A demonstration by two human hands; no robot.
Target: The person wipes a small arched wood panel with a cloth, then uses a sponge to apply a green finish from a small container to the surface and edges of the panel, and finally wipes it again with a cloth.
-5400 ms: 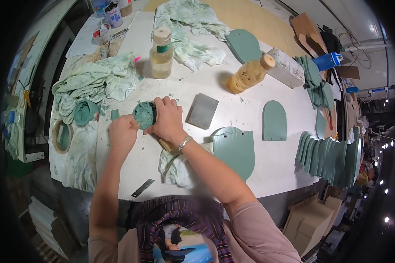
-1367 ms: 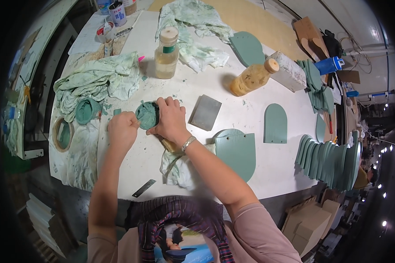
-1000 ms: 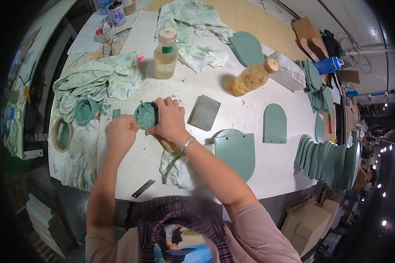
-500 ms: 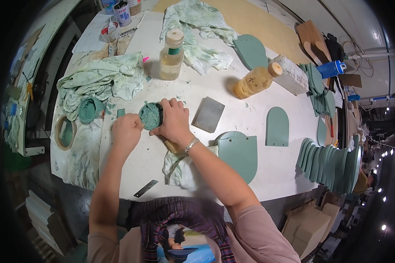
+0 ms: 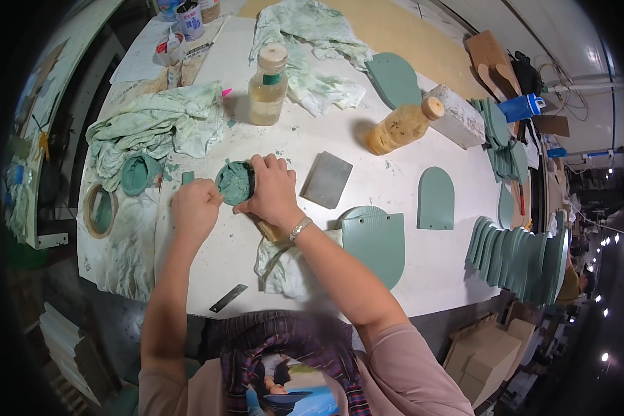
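Note:
A round cup of thick green putty [image 5: 233, 184] stands left of the table's middle. My right hand [image 5: 270, 193] is wrapped around its right side, thumb at the near edge and fingers at the far edge. My left hand [image 5: 195, 208] is closed, with its fingertips at the cup's left rim; what they pinch is hidden. A small green piece [image 5: 188, 178] shows just beyond its knuckles. Another cup with green putty inside [image 5: 139, 174] tilts on the cloth at the left. Under my right wrist lie a brownish object [image 5: 269, 229], partly covered, and a stained cloth [image 5: 284, 270].
Nearby are a grey block [image 5: 328, 180], a dark flat blade [image 5: 228, 298] and a tape roll [image 5: 100, 211]. Two bottles, one clear [image 5: 267, 87] and one yellowish [image 5: 403, 128], stand beyond. Green rounded panels [image 5: 436, 199] lie to the right, with several stacked [image 5: 513, 256] at the table's edge.
The whole view has shifted slightly. My right hand keeps its hold on the cup, and my left hand stays closed at its rim, turned a little.

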